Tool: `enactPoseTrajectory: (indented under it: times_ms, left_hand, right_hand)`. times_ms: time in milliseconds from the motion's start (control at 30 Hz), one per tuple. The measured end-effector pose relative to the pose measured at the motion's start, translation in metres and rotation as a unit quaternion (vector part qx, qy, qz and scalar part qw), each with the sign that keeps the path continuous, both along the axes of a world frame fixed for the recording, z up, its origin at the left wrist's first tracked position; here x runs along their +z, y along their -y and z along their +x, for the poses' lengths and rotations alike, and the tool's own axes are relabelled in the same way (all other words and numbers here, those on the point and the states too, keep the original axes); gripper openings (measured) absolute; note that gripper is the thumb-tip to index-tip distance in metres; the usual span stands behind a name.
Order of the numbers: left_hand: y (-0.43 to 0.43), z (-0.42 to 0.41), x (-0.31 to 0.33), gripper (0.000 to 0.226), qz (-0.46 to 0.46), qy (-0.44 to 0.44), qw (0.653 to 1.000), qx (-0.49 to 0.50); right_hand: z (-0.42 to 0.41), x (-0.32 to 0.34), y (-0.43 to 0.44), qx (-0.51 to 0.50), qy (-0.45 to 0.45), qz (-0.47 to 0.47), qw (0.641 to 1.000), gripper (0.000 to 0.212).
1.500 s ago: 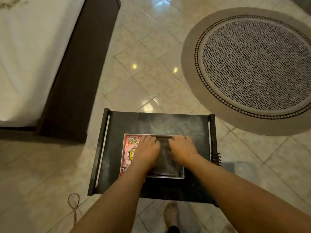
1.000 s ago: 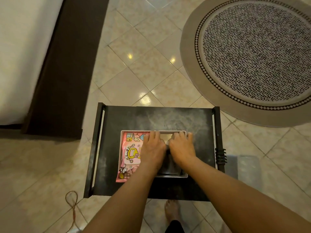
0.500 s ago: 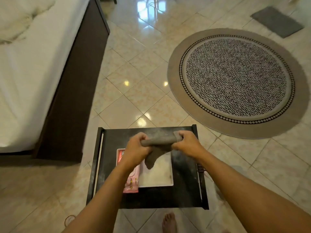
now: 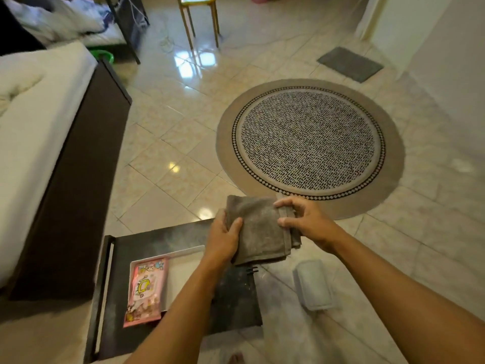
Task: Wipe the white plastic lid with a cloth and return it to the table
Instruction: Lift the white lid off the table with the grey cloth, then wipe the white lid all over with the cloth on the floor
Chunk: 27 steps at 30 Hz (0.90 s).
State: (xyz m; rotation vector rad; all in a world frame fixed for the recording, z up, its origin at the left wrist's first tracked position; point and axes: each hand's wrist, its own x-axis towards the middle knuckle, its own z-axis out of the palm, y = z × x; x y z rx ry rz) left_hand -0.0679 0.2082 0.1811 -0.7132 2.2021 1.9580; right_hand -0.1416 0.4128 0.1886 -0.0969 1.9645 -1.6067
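A grey-brown cloth [image 4: 259,229] is held folded in the air above the far right part of the small black table [image 4: 181,235]. My left hand [image 4: 223,239] grips its left edge and my right hand [image 4: 301,219] pinches its right edge. The white plastic lid [image 4: 183,271] lies flat on the table below, partly hidden by my left forearm. A pink cartoon-printed packet [image 4: 145,290] rests on the lid's left side.
A bed with a dark frame [image 4: 78,179] stands to the left. A round patterned rug [image 4: 309,143] lies on the tiled floor ahead. A pale plastic container [image 4: 313,285] sits on the floor right of the table. A yellow stool [image 4: 199,17] stands far back.
Both hands were pressing on the cloth over the lid; they lifted it off the lid and now hold it folded, higher and to the right. The view tilted up.
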Motion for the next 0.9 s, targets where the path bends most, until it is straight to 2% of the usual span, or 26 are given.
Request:
enactPoseTrajectory:
  times_ms: [133, 267, 533, 700, 800, 900]
  left_hand:
    - [-0.067, 0.008, -0.027, 0.032, -0.016, -0.020, 0.999, -0.024]
    - [-0.128, 0.026, -0.075, 0.036, -0.018, 0.003, 0.999, -0.034]
    - [-0.199, 0.059, -0.248, 0.035, -0.053, 0.057, 0.996, -0.038]
    - [-0.215, 0.057, -0.360, 0.036, -0.048, 0.061, 0.996, -0.053]
    - [-0.220, 0.054, -0.411, 0.037, -0.056, 0.054, 0.995, -0.071]
    - [-0.222, 0.053, -0.450, 0.040, -0.066, 0.066, 0.991, -0.097]
  right_hand:
    - [0.006, -0.019, -0.072, 0.048, 0.009, 0.050, 0.998, 0.056]
    - [0.015, -0.063, -0.128, 0.072, -0.015, 0.119, 0.990, 0.065]
    - [0.041, -0.238, -0.188, 0.073, -0.016, 0.201, 0.977, 0.066]
    - [0.048, -0.349, -0.203, 0.066, -0.021, 0.214, 0.974, 0.064]
    - [0.048, -0.401, -0.210, 0.073, -0.039, 0.230, 0.970, 0.068]
    - [0.047, -0.442, -0.219, 0.032, -0.035, 0.248, 0.968, 0.072]
